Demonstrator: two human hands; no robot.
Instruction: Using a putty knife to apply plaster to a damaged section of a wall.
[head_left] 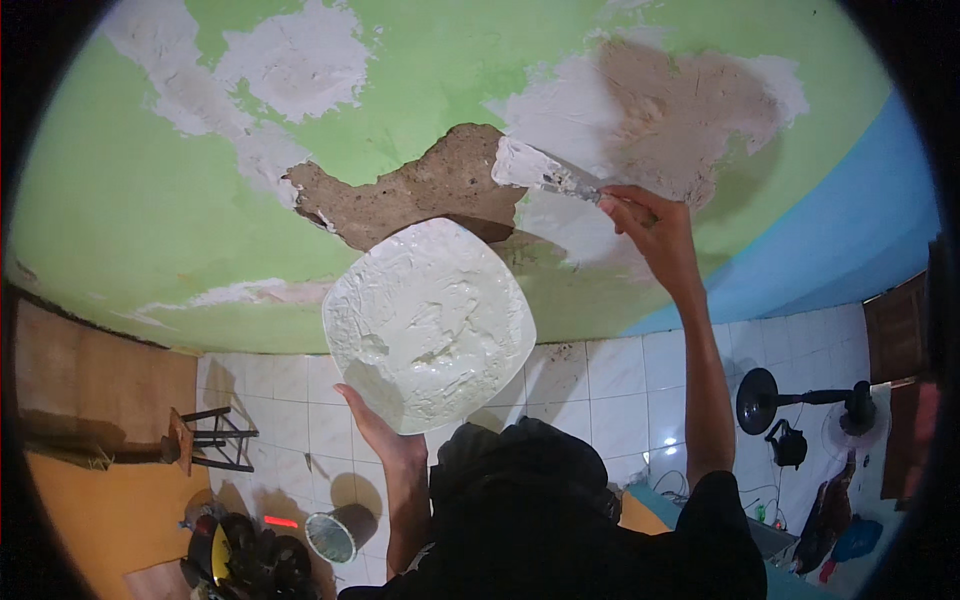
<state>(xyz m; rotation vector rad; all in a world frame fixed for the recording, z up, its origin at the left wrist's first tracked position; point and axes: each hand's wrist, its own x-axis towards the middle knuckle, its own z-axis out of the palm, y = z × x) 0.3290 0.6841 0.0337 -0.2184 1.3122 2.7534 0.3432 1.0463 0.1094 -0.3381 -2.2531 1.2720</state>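
My left hand (385, 430) supports a squarish white plate (335, 312) from its lower left edge, the fingers hidden beneath it. White filler paste (460, 310) covers most of the plate, with scooped hollows in it. My right hand (650, 225) is closed around the handle of a putty knife (540, 170), whose blade is coated with the same white paste. The blade lies at the right end of a bare brown patch (400, 195) in the green wall, where the paint and skim are gone. Pale filler (560, 105) spreads over the wall right beside the blade.
More filler patches (295, 60) mark the green wall (440, 60), which turns blue at right. Below is a white tiled floor (630, 370). A stool (215, 437) and a bucket (332, 538) stand at left, a standing fan (850, 410) and a dark kettle (787, 445) at right.
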